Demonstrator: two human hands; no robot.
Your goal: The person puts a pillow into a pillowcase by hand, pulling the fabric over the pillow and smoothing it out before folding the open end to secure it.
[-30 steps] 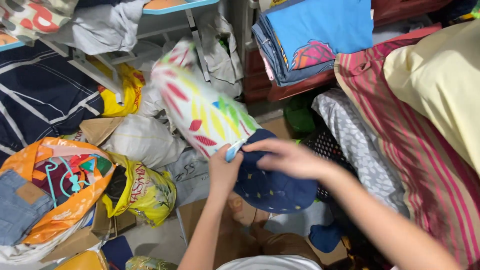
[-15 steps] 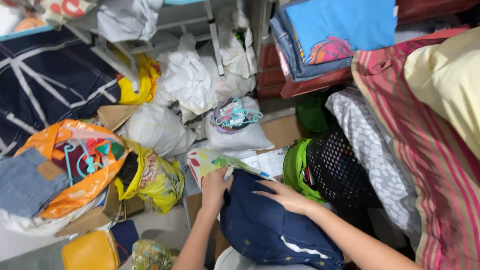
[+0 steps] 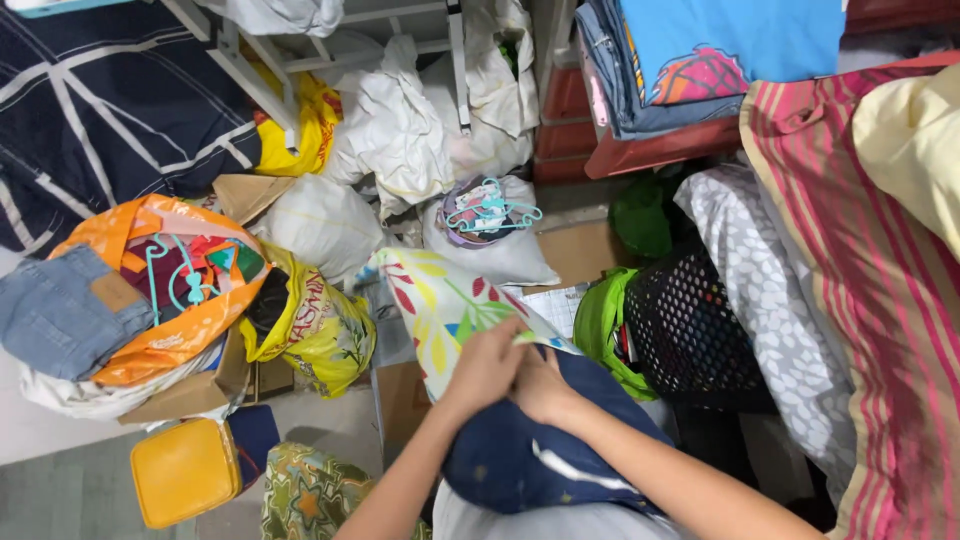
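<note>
Navy cloth with pale dots [image 3: 520,455] lies bunched low in my view, pressed against my body, and both my hands meet at its upper edge where it overlaps a floral sheet [image 3: 445,305] of white, red, yellow and green. My left hand [image 3: 487,365] is closed on that overlap, fingers curled over the fabric, and my right hand [image 3: 543,388] is clenched just beside it, touching it, gripping the same bunch; I judge the two cloths are pinched together so neither slips off my lap. Around them I count one orange bag [image 3: 175,300] stuffed with clothes and teal hangers, with one folded pair of jeans [image 3: 65,310] resting against it, one yellow printed bag [image 3: 320,335] just beside that, and one small yellow box [image 3: 185,470] on the floor near my left arm. One white sack [image 3: 490,235] holds more teal hangers, probably gathered there to keep them together. To the right stand one black mesh basket [image 3: 690,325] and one green bag [image 3: 605,325], touching each other
</note>
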